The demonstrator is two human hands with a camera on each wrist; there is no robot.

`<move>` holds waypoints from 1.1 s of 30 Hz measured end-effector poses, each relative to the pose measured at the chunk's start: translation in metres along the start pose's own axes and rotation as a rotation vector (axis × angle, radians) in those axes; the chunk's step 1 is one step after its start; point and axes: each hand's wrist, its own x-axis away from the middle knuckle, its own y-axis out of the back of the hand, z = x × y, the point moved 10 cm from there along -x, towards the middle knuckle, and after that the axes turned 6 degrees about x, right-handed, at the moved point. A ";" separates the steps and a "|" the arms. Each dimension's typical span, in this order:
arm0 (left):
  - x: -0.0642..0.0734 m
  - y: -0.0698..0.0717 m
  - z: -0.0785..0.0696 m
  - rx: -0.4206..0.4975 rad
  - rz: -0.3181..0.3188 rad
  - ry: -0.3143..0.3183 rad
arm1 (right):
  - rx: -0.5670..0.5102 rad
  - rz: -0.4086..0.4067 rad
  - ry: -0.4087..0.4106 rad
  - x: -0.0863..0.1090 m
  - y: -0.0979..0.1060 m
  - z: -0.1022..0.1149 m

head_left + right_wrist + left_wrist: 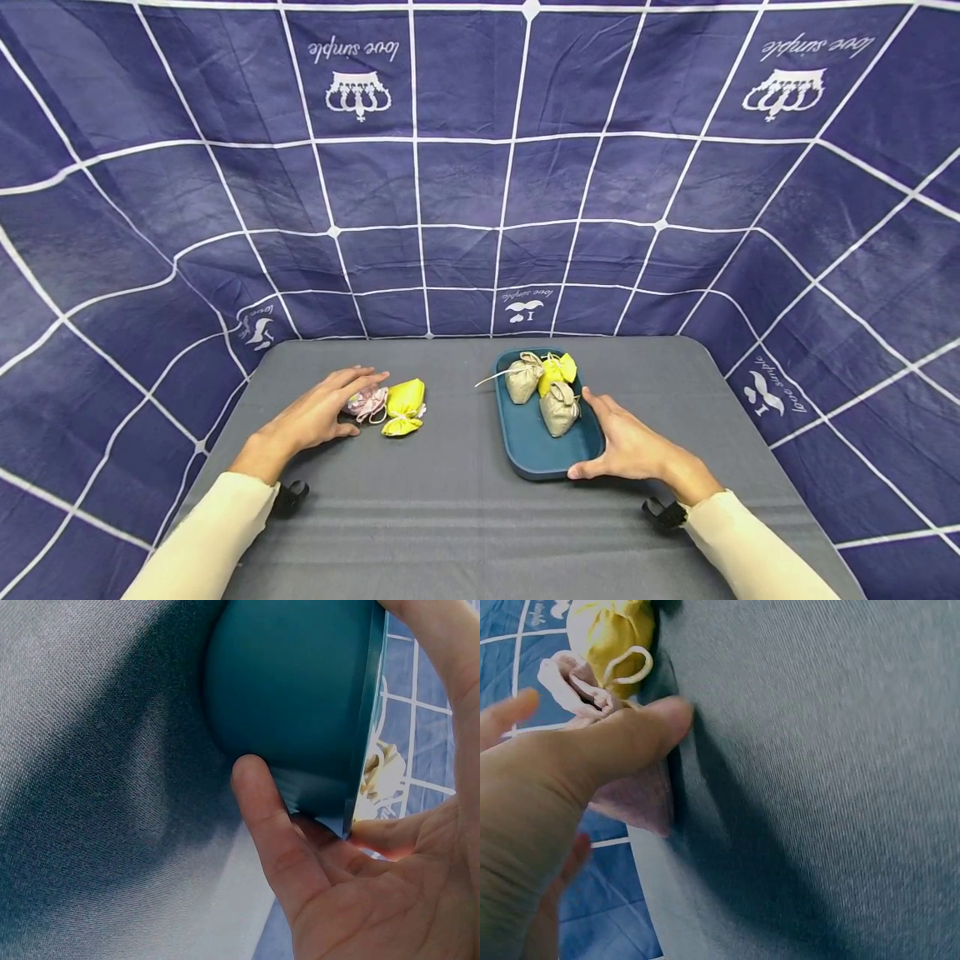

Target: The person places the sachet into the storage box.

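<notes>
My left hand (318, 412) reaches over a small pink drawstring pouch (367, 402), its fingers spread and partly covering it. In the left wrist view the thumb extends across the pink pouch (641, 799). Right beside it lies a yellow pouch (406, 400) with a tied neck. My right hand (630, 442) holds the right side of a blue-green tray (540, 454), thumb at the near corner and fingers along the side. Inside the tray's far half are two beige pouches (522, 379) and a yellow pouch (555, 372). The right wrist view shows fingers against the tray's outer wall (292, 682).
A grey cloth (450, 500) covers the table. Blue curtains (465, 183) with white grid lines stand behind it and on both sides. One beige pouch's string (489, 379) hangs over the tray's left rim. Black straps (663, 514) are on both wrists.
</notes>
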 end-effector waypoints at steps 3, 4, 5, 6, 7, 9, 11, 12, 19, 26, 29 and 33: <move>-0.003 -0.001 -0.004 -0.018 0.012 -0.067 | 0.000 0.004 -0.008 0.000 0.000 -0.001; -0.004 -0.001 -0.006 -0.019 0.015 -0.086 | 0.000 0.007 -0.009 0.000 0.000 -0.001; -0.005 -0.002 -0.007 -0.022 0.020 -0.103 | 0.000 0.008 -0.009 0.000 0.000 -0.001; -0.005 -0.002 -0.008 -0.033 0.021 -0.118 | 0.000 0.010 -0.009 0.000 0.000 -0.001; -0.006 -0.003 -0.009 -0.045 0.024 -0.129 | 0.001 0.011 -0.009 0.000 -0.001 -0.001; -0.008 -0.004 -0.009 -0.074 0.028 -0.137 | 0.000 0.011 -0.008 0.000 -0.001 -0.001; -0.009 -0.005 -0.008 -0.106 0.033 -0.126 | 0.000 0.010 -0.008 0.000 0.000 -0.001; -0.010 -0.005 -0.006 -0.120 0.035 -0.115 | 0.000 0.009 -0.009 0.000 0.000 -0.001; -0.010 0.000 0.000 -0.121 0.018 -0.033 | -0.004 0.011 -0.007 0.000 0.000 -0.001; -0.003 0.006 0.000 -0.107 -0.038 0.010 | -0.003 0.012 -0.001 0.000 0.001 0.001; -0.001 0.007 -0.002 -0.098 -0.052 0.013 | -0.004 0.014 -0.002 -0.001 0.000 0.001; 0.001 0.008 -0.004 -0.105 -0.073 0.007 | 0.000 0.023 -0.012 -0.001 -0.001 -0.001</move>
